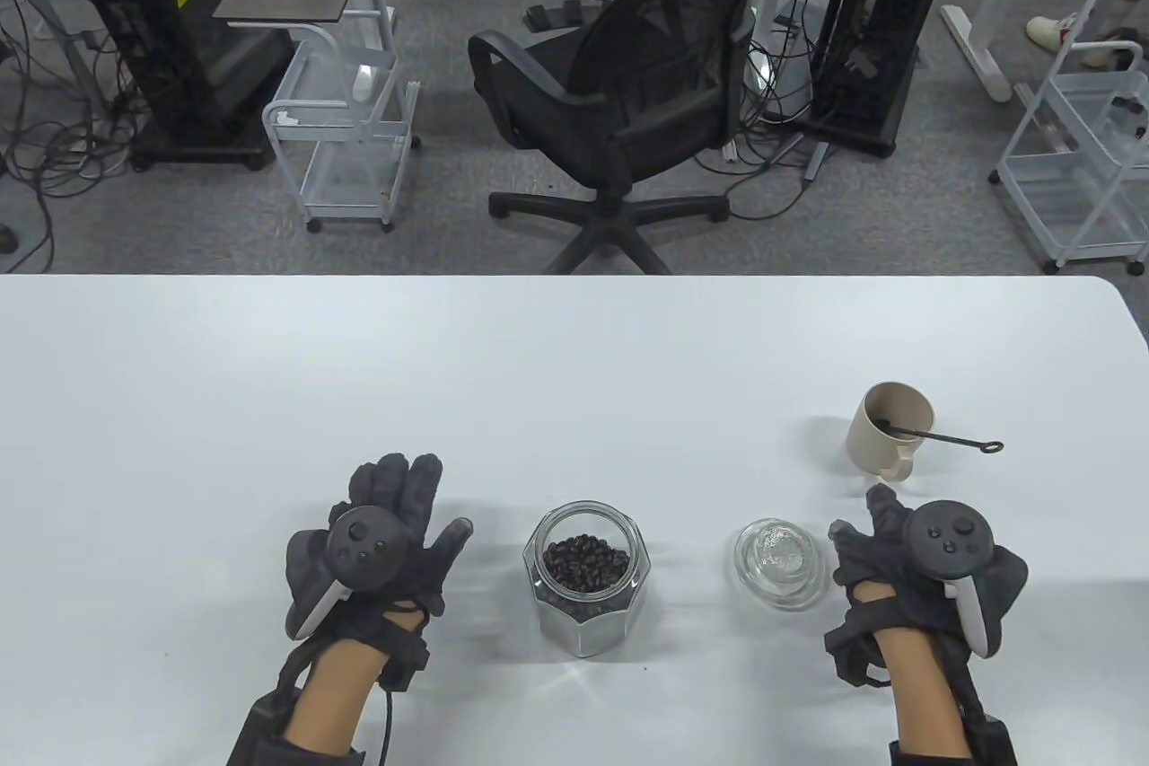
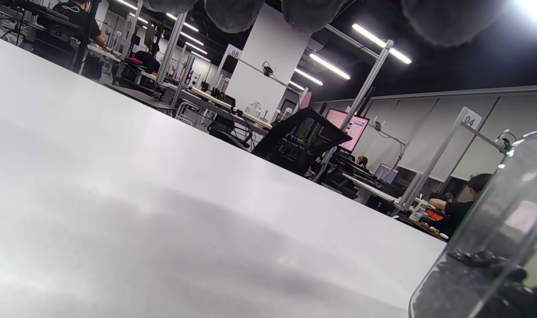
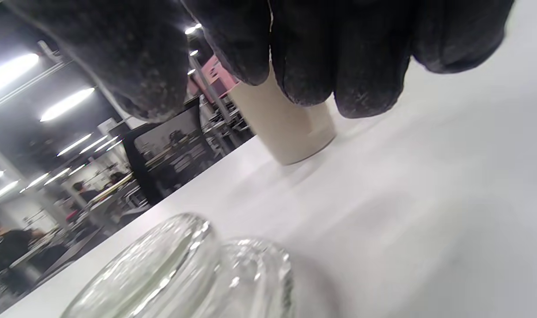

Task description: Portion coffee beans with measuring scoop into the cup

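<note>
An uncapped glass jar holding dark coffee beans stands at the table's front centre; its wall fills the lower right of the left wrist view. Its glass lid lies to the right, seen close in the right wrist view. A beige cup sits at the right, with a black measuring scoop resting inside, handle pointing right. The cup shows past my right fingers. My left hand lies flat left of the jar. My right hand rests between lid and cup, holding nothing.
The white table has its far edge near mid-frame and a rounded right corner. Beyond it stand a black office chair, white wire carts and computer towers. People work at distant desks.
</note>
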